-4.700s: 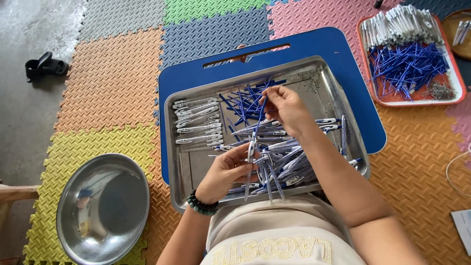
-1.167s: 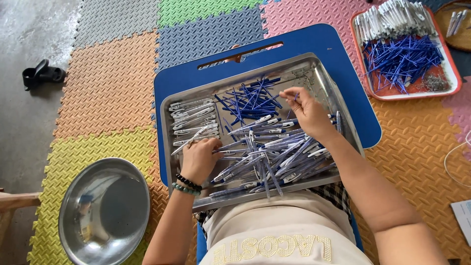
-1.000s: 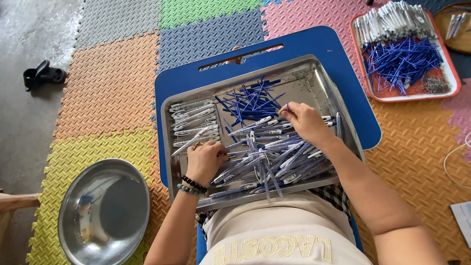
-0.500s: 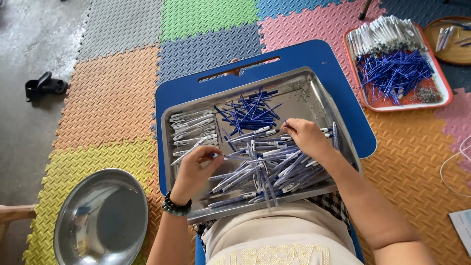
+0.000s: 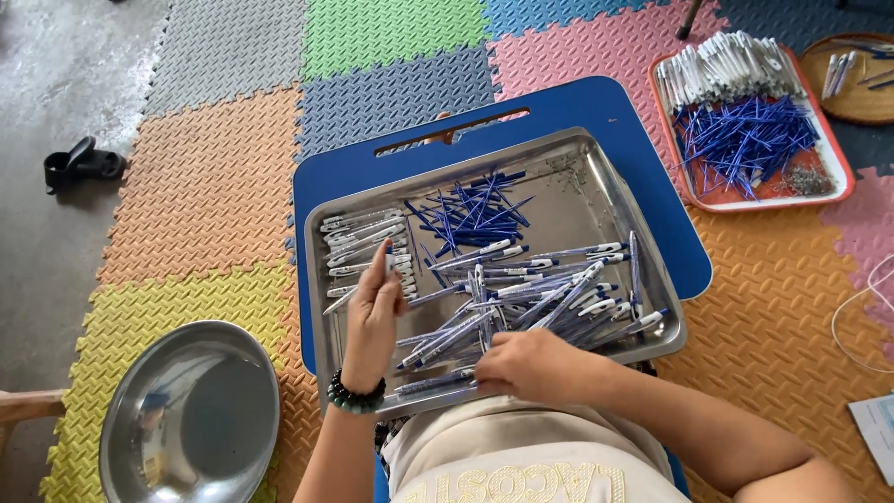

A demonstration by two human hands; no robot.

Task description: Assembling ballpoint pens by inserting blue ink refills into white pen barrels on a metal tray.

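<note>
Pens [image 5: 521, 298] under right hand [image 5: 535, 363]; left hand [image 5: 372, 312] pinches 1.

A floor of interlocking foam mats [image 5: 214, 186] spreads out in orange, yellow, grey, green, blue and pink squares, meeting bare grey concrete [image 5: 47, 242] on the left. On that concrete lies a small black clip-like object [image 5: 82, 164]. A round steel bowl [image 5: 191, 419] rests on the yellow mat at lower left, a wooden edge [image 5: 28, 407] just beside it. At upper right sits a red-rimmed tray [image 5: 843, 177] — white pen barrels piled at its far end, loose blue refills [image 5: 745, 140] nearer. Beyond it, a round woven dish [image 5: 861, 102] holds a few pens. A thin white cord [image 5: 861, 307] curls near the right edge — close to a sheet of paper [image 5: 875, 424].
</note>
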